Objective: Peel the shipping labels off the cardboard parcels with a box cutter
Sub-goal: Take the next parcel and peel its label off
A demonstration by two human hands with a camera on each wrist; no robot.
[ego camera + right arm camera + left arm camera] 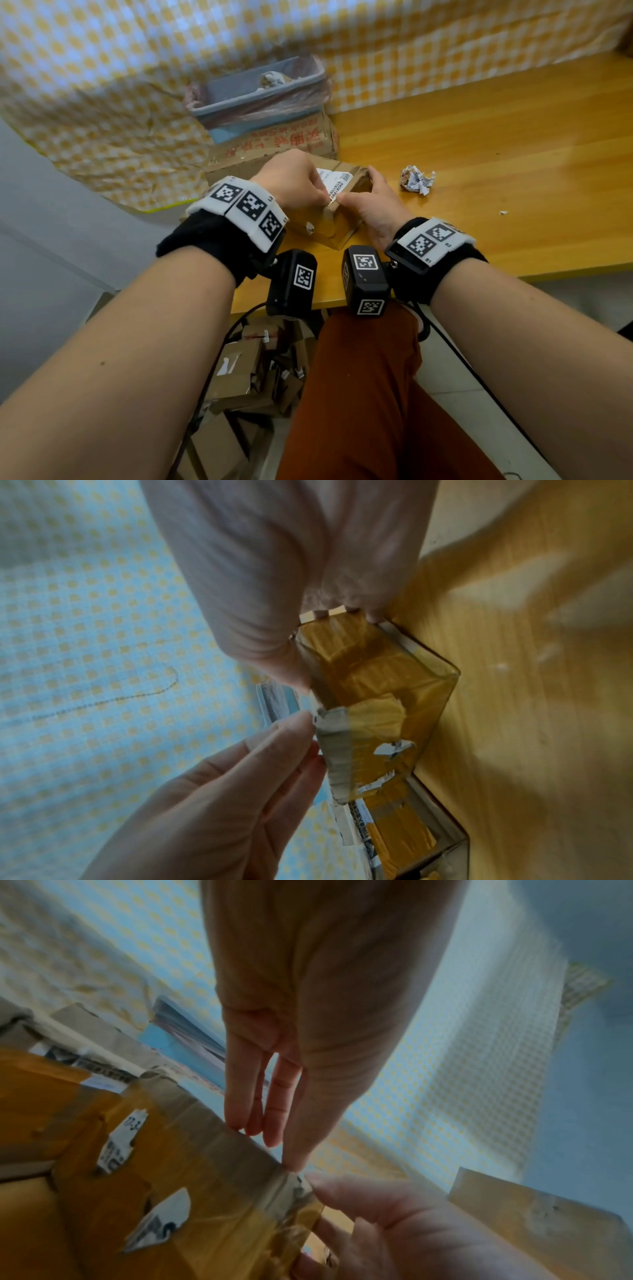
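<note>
A small taped cardboard parcel (pixel 329 226) sits near the front left of the wooden table (pixel 479 154). On its top is a white shipping label (pixel 337 181). My left hand (pixel 325 200) pinches the label's near corner (pixel 323 718) with its fingertips (pixel 294 1164). My right hand (pixel 358 185) grips the parcel (pixel 377 696), thumb (pixel 342 1191) at the near edge and fingers (pixel 342 612) over the far end. Torn white label scraps (pixel 164 1218) cling to the parcel's side. No box cutter shows in any view.
A crumpled label ball (pixel 416 180) lies on the table to the right. Behind the parcel, a blue bin with a pink liner (pixel 260 92) rests on a larger printed carton (pixel 274 144). Several cardboard boxes (pixel 257 370) are piled on the floor under the table.
</note>
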